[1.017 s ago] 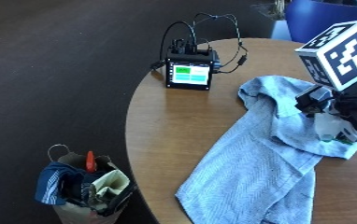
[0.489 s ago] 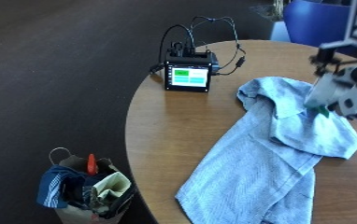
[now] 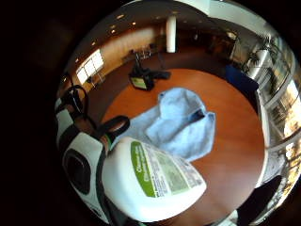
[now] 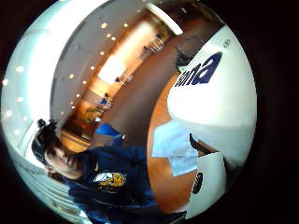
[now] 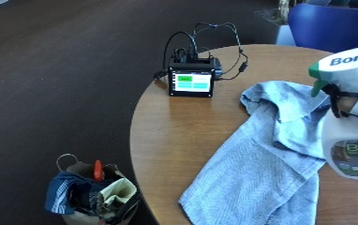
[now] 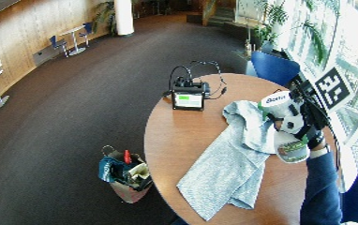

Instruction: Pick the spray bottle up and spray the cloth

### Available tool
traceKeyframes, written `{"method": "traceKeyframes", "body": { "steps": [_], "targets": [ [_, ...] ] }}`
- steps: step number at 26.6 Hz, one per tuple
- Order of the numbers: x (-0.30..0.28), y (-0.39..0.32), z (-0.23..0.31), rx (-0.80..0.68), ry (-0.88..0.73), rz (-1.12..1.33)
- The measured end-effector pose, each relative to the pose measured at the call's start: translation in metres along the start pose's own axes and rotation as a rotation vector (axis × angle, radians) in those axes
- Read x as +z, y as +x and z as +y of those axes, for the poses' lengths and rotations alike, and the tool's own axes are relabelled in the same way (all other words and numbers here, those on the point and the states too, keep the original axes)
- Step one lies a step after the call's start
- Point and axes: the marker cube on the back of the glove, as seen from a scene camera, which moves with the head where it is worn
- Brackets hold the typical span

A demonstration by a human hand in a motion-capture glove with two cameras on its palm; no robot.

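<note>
right grip (image 6: 308, 123) raised, fingers curled closed

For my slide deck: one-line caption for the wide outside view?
Gloved right hand holds a spray bottle above a cloth on the table.

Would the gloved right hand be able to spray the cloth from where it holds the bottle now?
Probably yes. The right hand grips the spray bottle above the table, its green nozzle facing the blue cloth spread just below, with nothing between them.
</note>
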Motion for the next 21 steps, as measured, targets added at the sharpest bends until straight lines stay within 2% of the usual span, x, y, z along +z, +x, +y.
{"method": "traceKeyframes", "body": {
  "steps": [5,10,12,21],
  "targets": [
    [-0.005,-0.007,0.017,0.029,0.237,-0.195],
    [-0.001,-0.034,0.019,0.052,0.428,-0.732],
    [0.004,-0.042,0.020,0.056,0.454,-0.841],
    [0.043,-0.067,0.003,0.070,0.376,-0.761]
  ]
}}
